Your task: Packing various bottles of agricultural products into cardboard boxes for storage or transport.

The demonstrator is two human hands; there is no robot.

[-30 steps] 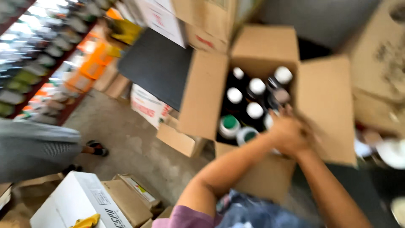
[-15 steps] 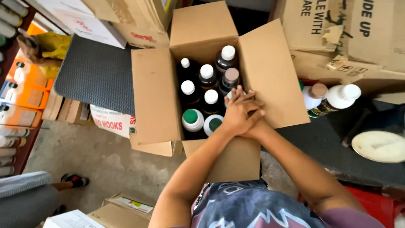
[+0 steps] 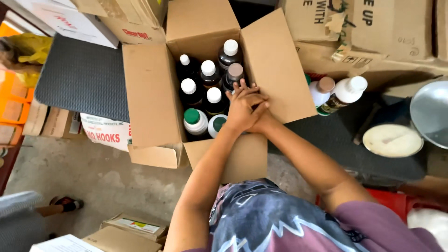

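An open cardboard box [image 3: 149, 93] stands in front of me, holding several upright bottles. Most are dark with white caps [image 3: 208, 70], one has a brown cap [image 3: 234, 72], and two white ones with green caps [image 3: 192, 119] stand nearest. My left hand [image 3: 239, 111] and my right hand [image 3: 260, 112] are pressed together, one over the other, inside the box's near right corner. The fingertips reach beside the brown-capped bottle. Whatever lies under my hands is hidden.
Two bottles [image 3: 347, 91] lie on a dark surface right of the box, near a round cream lid [image 3: 392, 140] and a metal bowl [image 3: 431, 114]. Stacked cartons [image 3: 373, 28] fill the back. A black mat [image 3: 84, 77] lies left. Another person's foot [image 3: 65, 204] shows lower left.
The view has swung, so the box now sits in the middle and closer. My hands stay joined at the same near right corner of the box.
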